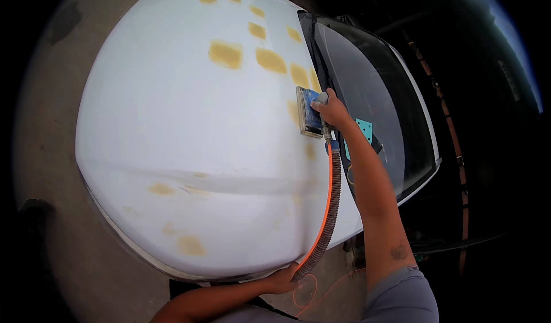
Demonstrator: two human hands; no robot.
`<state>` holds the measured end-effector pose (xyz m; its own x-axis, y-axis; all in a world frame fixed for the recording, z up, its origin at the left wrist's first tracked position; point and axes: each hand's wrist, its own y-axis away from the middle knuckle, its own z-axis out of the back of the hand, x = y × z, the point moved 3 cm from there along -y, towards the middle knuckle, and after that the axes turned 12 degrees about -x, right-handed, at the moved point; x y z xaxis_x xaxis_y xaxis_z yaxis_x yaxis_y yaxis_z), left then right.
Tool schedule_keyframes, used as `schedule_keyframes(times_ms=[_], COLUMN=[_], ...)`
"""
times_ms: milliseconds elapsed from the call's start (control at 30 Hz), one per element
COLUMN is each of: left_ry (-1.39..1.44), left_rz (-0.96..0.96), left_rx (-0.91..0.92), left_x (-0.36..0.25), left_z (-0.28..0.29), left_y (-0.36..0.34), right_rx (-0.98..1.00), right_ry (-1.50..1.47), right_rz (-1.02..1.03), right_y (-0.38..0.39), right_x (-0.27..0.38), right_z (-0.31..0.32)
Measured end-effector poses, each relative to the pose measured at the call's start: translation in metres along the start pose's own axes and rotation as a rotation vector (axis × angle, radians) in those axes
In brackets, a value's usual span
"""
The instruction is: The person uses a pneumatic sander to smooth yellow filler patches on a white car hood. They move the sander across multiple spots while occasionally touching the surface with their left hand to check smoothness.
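The sander (309,113) sits on the hood (172,105), under the right hand (332,109), with the windshield (381,82) to its right. A hose (329,219) runs from the sander back to the left hand (282,281) at the hood's near edge. A sheet (364,129) lies right of the sander, at the windshield's base. Filler patches (225,55) lie mostly beyond the sander.

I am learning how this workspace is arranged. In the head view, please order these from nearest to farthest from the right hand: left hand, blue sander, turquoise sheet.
1. Blue sander: held in the right hand, on the white hood.
2. Turquoise sheet: to the hand's lower right, by the windshield.
3. Left hand: well below, at the ribbed hose.
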<state>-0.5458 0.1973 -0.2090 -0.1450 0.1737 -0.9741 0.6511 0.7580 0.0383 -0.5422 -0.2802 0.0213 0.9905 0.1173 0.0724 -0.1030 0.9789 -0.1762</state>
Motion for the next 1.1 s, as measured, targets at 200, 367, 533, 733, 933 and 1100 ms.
schedule_keyframes(times_ms=[200, 367, 533, 733, 933, 1100], left_ry=[-0.116, -0.222, -0.251, -0.313, -0.389, -0.432], left_rz=[0.026, -0.041, 0.038, -0.072, -0.077, -0.111], left_rx=[0.433, 0.553, 0.498, 0.722, 0.802, 0.740], left_x=[0.011, -0.042, -0.094, -0.071, -0.071, -0.052], left_z=[-0.021, -0.009, 0.021, -0.001, -0.014, -0.008], left_y=[0.025, 0.030, -0.002, -0.013, -0.043, -0.046], right_rx=[0.018, -0.021, 0.028, 0.053, 0.023, 0.141], right_ry=[0.016, -0.006, -0.024, -0.018, -0.021, 0.052], right_rz=[0.001, 0.012, -0.027, 0.095, -0.044, 0.003], right_y=[0.074, 0.083, 0.037, 0.100, 0.073, 0.105], right_x=[-0.012, 0.000, 0.026, 0.003, -0.026, -0.006], right_z=[0.016, 0.007, 0.014, 0.013, 0.023, 0.030])
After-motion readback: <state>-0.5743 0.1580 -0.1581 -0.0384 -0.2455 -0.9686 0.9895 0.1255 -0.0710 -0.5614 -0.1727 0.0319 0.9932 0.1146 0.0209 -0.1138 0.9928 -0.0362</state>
